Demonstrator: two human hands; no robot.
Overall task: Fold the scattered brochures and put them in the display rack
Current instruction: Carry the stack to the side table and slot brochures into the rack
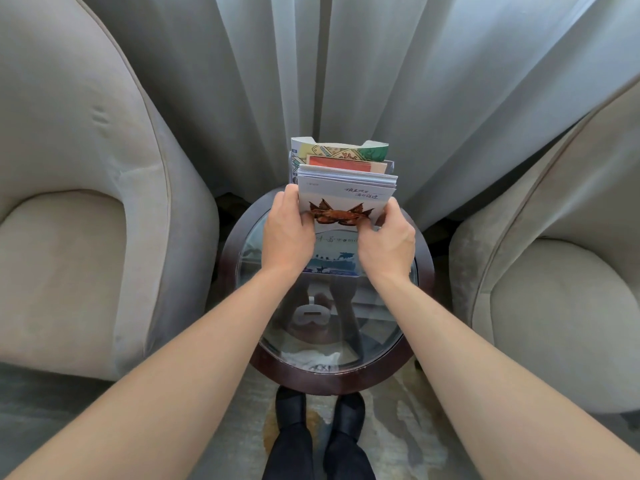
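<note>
Brochures (346, 199) gripped in both hands at the rack, on the far edge of a round glass-topped table (420, 341).

Left hand (287, 233) and right hand (388, 242) clamp the stack's lower corners, thumbs on the front cover with its brown winged emblem; fingers behind are hidden. Clear display rack (390, 165) barely discernible, its base covered by the stack. Colourful leaflets (341, 154) stand behind. Blue-printed sheet (332, 265) below is partly covered by the wrists.
</note>
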